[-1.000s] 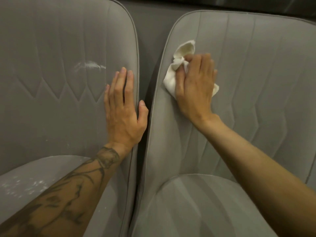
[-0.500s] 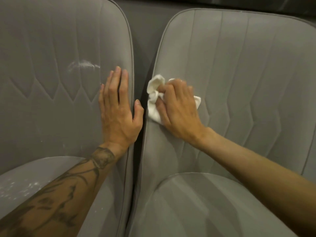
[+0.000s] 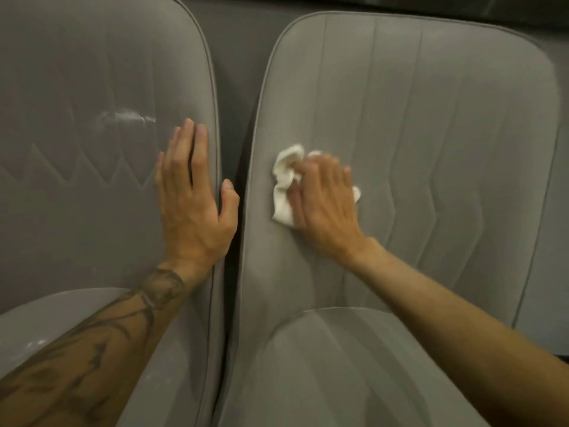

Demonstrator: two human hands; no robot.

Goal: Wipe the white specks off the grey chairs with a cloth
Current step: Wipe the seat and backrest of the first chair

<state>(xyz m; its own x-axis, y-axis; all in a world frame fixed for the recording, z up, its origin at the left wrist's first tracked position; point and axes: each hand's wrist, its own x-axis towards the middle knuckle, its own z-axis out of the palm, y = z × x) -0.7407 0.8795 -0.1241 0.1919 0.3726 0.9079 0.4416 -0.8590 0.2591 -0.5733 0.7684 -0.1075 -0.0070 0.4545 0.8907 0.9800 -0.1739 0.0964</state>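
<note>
Two grey padded chairs stand side by side. On the backrest of the right chair (image 3: 431, 134), my right hand (image 3: 326, 201) presses a crumpled white cloth (image 3: 284, 186), fingers curled over it. My left hand (image 3: 194, 195) lies flat with straight fingers on the backrest edge of the left chair (image 3: 77, 211), thumb in the gap between the chairs. A white smear (image 3: 126, 117) marks the left backrest just left of my fingertips. White specks (image 3: 37, 343) dot the left seat cushion by my tattooed forearm.
A narrow dark gap (image 3: 234, 149) runs between the two backrests. The right seat cushion (image 3: 338, 374) lies below my right arm. A dark grey surface (image 3: 240, 32) shows behind the chairs.
My right hand with the cloth swept down the right backrest toward its left edge, then slid back right a little. My left hand stayed pressed on the left chair.
</note>
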